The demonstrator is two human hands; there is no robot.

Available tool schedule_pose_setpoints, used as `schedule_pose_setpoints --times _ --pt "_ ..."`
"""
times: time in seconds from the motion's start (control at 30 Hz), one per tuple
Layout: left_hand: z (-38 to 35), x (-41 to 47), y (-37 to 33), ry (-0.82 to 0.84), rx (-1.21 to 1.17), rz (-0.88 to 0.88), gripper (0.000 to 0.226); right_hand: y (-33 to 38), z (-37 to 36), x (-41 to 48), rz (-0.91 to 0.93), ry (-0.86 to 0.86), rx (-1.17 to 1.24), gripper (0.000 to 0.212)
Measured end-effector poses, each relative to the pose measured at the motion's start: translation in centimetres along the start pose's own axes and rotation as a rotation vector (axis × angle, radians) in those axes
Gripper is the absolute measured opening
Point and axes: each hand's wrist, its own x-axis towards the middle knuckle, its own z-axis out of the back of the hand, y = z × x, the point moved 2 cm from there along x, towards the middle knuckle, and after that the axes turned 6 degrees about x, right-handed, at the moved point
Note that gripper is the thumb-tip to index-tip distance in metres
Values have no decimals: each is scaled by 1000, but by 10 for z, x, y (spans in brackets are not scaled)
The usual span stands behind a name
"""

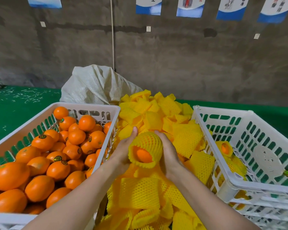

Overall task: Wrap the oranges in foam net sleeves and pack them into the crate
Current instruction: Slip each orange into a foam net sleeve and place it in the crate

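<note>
Because the work runs from left to right, the green surface (15, 110) carries its things in that order. At the near left is the big white supply crate (90, 106), heaped with bare oranges (56, 168) within easy reach. At the right stands the packing crate (263, 186), stacked on another like it, with only a few wrapped oranges (225, 147) on its floor, so the packing looks barely begun. Between the two crates lies the loose pile of yellow foam net sleeves (156, 110), handy to either arm, and a pale woven sack (96, 85) slumps at its far end. Both forearms come in from the near edge to meet over the pile. The left hand (123, 151) cups one side of the fruit being wrapped, one digit raised against the net. The right hand (169, 153) curls round the other side, so that the two together steady the stretchy mesh. The orange (143, 155) sits inside its sleeve (146, 141), its skin showing only through the open near mouth, and it is held above the pile, not yet in the right crate. The wrapping seems all but done, and a short carry rightward should follow.
</note>
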Motion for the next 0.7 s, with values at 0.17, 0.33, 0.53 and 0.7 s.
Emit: schedule_pose_setpoints --times 0.17,0.33,0.53,0.7 --pt "-5 -3 4 260 -158 244 70 14 7 3 568 -89 -507 27" --pt "-10 -3 2 269 -217 229 50 13 14 -2 921 -164 -693 26" --pt "-6 -5 -1 285 -217 271 48 23 12 3 672 3 -470 39" --pt "-2 -6 -4 180 -141 256 60 19 18 3 623 44 -627 10"
